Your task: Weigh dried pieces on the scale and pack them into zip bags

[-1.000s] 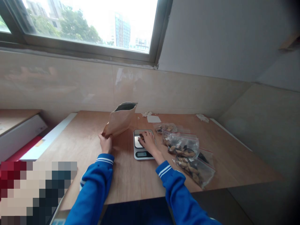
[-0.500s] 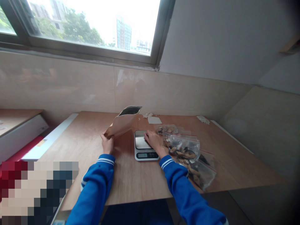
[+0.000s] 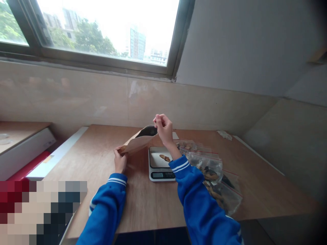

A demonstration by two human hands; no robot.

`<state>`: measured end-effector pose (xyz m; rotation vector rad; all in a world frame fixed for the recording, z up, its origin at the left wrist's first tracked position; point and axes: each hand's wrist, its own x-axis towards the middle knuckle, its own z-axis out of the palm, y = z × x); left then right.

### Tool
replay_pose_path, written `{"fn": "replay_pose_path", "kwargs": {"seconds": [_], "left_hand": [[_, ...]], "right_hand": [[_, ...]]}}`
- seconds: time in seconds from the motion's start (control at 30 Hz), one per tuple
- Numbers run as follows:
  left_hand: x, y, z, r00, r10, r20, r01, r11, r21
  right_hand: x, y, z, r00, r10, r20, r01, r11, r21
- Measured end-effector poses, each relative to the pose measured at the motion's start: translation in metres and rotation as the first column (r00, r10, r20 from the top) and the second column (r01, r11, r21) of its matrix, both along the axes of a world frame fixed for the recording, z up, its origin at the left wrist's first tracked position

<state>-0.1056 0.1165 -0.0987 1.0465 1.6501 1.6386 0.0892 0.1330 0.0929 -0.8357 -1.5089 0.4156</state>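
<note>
My left hand (image 3: 120, 161) is closed on the lower end of a brown paper pouch (image 3: 136, 144). The pouch is tilted, with its open mouth and dark inner lining facing up and to the right. Right at that mouth, my right hand (image 3: 164, 128) has its fingers pinched together; what they hold, if anything, I cannot make out. Below my right wrist stands a digital kitchen scale (image 3: 154, 160) with a metal plate and a small display. A brown dried piece (image 3: 165, 158) lies on the plate, partly hidden by my wrist.
Several clear zip bags (image 3: 213, 166) of brown and dark dried pieces lie right of the scale. Crumpled paper (image 3: 224, 135) rests at the back right of the wooden table (image 3: 143, 204). A tiled wall (image 3: 102, 95) closes off the far side, below a window.
My right hand has risen from the scale plate to the pouch's mouth, uncovering a brown piece on the plate. The pouch in my left hand tips lower, toward the right.
</note>
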Motion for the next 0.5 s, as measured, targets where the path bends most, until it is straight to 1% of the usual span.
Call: {"fn": "replay_pose_path", "kwargs": {"seconds": [0.03, 0.1, 0.17, 0.2, 0.33, 0.5], "left_hand": [[0.0, 0.0, 0.0, 1.0, -0.004, 0.002, 0.004, 1.0, 0.002], [0.0, 0.0, 0.0, 1.0, -0.011, 0.005, 0.011, 1.0, -0.004], [-0.001, 0.001, -0.001, 1.0, -0.012, 0.006, 0.012, 1.0, -0.024], [-0.001, 0.001, -0.002, 1.0, -0.009, 0.003, 0.009, 0.999, -0.034], [-0.004, 0.005, -0.008, 1.0, -0.003, -0.024, 0.002, 1.0, -0.026], [-0.006, 0.01, -0.015, 1.0, -0.023, -0.021, 0.023, 1.0, -0.019]], "right_hand": [[-0.005, -0.003, 0.009, 0.995, 0.034, 0.096, -0.036, 0.999, 0.02], [-0.011, -0.007, 0.018, 0.95, 0.061, 0.307, -0.076, 0.996, 0.038], [-0.013, -0.007, 0.02, 0.89, 0.04, 0.455, -0.079, 0.995, 0.067], [-0.013, -0.007, 0.019, 0.869, 0.021, 0.494, -0.075, 0.993, 0.089], [-0.01, 0.001, 0.011, 0.857, -0.062, 0.511, -0.034, 0.984, 0.176], [-0.01, 0.009, 0.007, 0.857, -0.111, 0.503, 0.01, 0.98, 0.199]]}}
